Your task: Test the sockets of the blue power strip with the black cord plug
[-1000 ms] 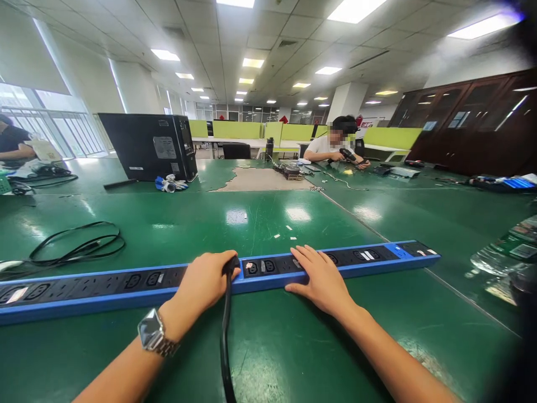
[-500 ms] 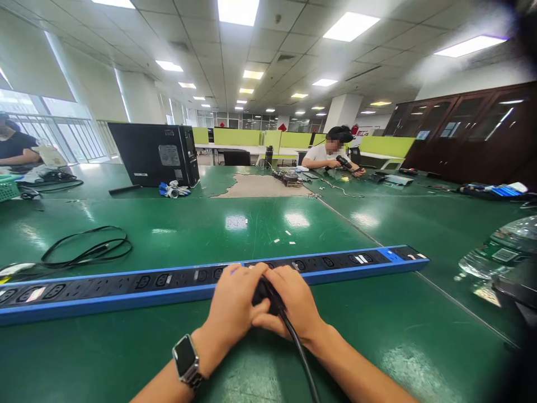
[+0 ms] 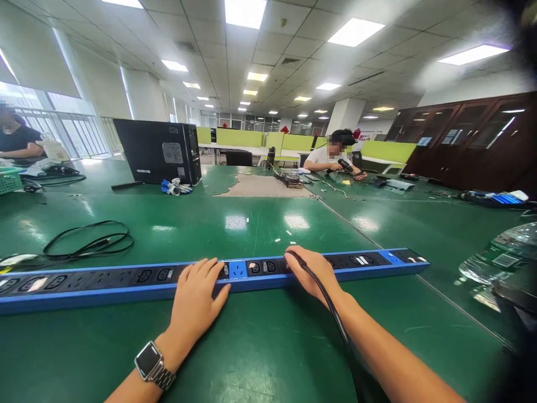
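Observation:
A long blue and black power strip (image 3: 104,278) with several sockets lies across the green table (image 3: 251,347) in front of me. My left hand (image 3: 195,299), with a watch on the wrist, lies flat with fingers spread on the strip near its middle. My right hand (image 3: 314,274) is closed on a black plug at the strip further right. The plug's black cable (image 3: 333,316) runs back over my right forearm toward me.
A coiled black cable (image 3: 88,243) lies at the left. A black computer case (image 3: 157,151) stands at the back. A plastic-wrapped item (image 3: 495,257) sits at the right. One person sits at the far left, another works at the far table.
The plug passed from my left hand to my right. My hands met at the strip's middle, then parted; my right carried the plug rightward along the strip while my left flattened on it.

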Available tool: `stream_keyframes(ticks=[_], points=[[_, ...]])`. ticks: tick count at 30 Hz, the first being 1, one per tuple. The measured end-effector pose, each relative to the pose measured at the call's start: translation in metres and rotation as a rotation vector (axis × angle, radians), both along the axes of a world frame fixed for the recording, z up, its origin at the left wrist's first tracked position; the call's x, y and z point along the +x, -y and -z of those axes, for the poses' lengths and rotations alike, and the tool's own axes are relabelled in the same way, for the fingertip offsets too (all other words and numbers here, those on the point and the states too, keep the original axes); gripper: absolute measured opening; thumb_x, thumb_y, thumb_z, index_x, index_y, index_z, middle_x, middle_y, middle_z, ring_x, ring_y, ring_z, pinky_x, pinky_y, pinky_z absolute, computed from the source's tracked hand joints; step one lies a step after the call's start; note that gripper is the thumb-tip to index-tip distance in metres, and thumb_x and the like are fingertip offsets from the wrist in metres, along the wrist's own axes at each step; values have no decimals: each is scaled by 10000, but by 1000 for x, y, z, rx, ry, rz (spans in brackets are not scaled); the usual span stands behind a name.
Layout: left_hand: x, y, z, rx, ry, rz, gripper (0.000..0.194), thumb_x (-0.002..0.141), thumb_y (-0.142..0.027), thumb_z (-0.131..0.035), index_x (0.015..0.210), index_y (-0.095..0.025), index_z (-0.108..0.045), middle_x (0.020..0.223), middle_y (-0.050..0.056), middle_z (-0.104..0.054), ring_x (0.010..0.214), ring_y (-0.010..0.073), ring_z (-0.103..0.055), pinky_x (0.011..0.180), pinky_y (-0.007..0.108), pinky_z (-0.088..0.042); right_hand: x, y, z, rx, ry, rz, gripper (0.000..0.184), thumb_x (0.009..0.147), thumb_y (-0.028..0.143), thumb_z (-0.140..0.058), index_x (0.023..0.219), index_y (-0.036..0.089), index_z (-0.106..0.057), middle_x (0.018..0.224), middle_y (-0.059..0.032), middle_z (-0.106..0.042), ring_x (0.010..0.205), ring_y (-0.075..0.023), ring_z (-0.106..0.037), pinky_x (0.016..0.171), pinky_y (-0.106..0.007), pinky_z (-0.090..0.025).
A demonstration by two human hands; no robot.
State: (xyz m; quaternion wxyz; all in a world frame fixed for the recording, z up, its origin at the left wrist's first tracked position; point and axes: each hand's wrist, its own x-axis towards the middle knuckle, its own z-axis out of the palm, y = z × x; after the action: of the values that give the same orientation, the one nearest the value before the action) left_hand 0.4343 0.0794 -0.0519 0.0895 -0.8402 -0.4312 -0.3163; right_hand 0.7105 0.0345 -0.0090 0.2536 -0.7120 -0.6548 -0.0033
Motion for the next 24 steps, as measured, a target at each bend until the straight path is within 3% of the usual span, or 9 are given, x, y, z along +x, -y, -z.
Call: stream_keyframes(ticks=[7, 10, 20, 24], points=[[2, 0, -1, 5, 1, -4, 374, 885, -362, -514, 1215, -203, -593, 1242, 116, -655, 1168, 316, -563, 1003, 521, -403, -4, 5, -14, -102, -6, 93, 321, 967, 413, -335, 923, 288, -627, 799, 23, -714, 768, -172, -661, 626, -247, -381], [1, -1, 1, 13, -4, -2, 367, 885, -365, -516, 1203, -201, -596, 1242, 112, -653, 1159, 317, -566, 994, 528, -405, -5, 4, -17, -123, 6, 71, 311, 970, 416, -347, 935, 290, -629, 804, 25, -718, 768, -167, -666, 612, -243, -363], [2, -2, 2, -18, 36, -6, 374, 871, -363, -532, 1209, -213, -584, 1247, 106, -650, 1183, 328, -555, 1010, 544, -377, -20, 7, -7, -77, 242, 125, 282, 1003, 365, -334, 887, 240, -558, 821, -8, -709, 750, -175, -671, 582, -257, -314], [25, 3, -6, -107, 66, 61, 374, 856, -350, -552, 1203, -213, -582, 1228, 105, -655, 1173, 324, -558, 1031, 584, -343, -18, 10, -5, -75, 333, 129, 277, 1006, 342, -336, 897, 225, -563, 810, -19, -704, 752, -189, -670, 580, -273, -304]])
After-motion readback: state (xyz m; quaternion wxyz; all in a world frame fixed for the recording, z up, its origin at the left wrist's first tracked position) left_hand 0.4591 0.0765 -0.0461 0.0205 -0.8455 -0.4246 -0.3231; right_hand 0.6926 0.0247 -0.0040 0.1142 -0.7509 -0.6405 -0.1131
